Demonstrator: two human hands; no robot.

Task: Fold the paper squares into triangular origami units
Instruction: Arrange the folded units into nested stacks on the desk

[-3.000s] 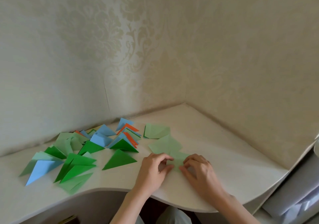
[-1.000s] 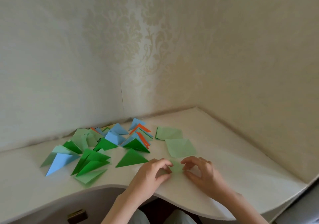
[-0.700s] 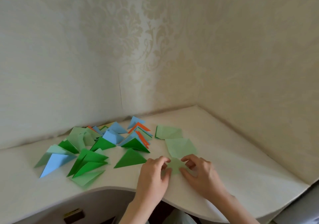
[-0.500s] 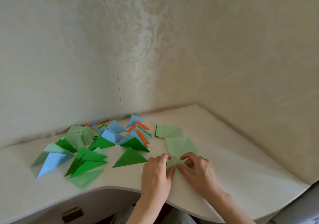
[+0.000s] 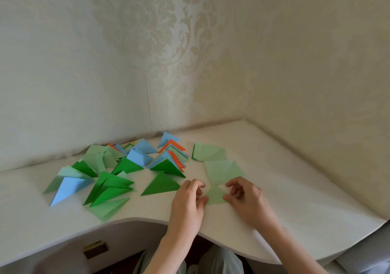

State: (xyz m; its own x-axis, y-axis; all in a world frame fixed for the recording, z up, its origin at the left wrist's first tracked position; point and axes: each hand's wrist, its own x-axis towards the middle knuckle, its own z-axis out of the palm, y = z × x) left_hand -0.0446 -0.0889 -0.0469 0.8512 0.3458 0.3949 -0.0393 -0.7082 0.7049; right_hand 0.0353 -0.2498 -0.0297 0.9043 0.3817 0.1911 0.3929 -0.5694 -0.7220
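My left hand (image 5: 186,202) has its fingers (image 5: 195,186) curled, and the thumb presses on the left corner of a small pale green triangle (image 5: 215,195). My right hand (image 5: 245,200) is also curled, with the thumb on the right corner of the same triangle and the other fingers bent above its upper right edge. So both hands hold this folded piece from its two sides, and it lies flat on the white surface (image 5: 285,189), near the front edge, directly before me.

Just behind the triangle, touching or almost touching its tip, there is a pale green paper square (image 5: 223,171) lying flat. Behind that one is a small stack of pale green squares (image 5: 209,152), close to the wall side of the surface.

To the left of my left hand I see one dark green folded triangle (image 5: 161,184) lying alone. Further left and behind is a spread heap of folded triangles (image 5: 118,168) in dark green, pale green, blue and orange; many overlap each other, so I cannot count them well. A blue triangle (image 5: 67,189) lies at the far left end of this heap.

The surface fits in a corner between two walls with pale patterned wallpaper (image 5: 168,52). Under its curved front edge a small brown and yellow object (image 5: 96,250) shows; I cannot tell what it is.
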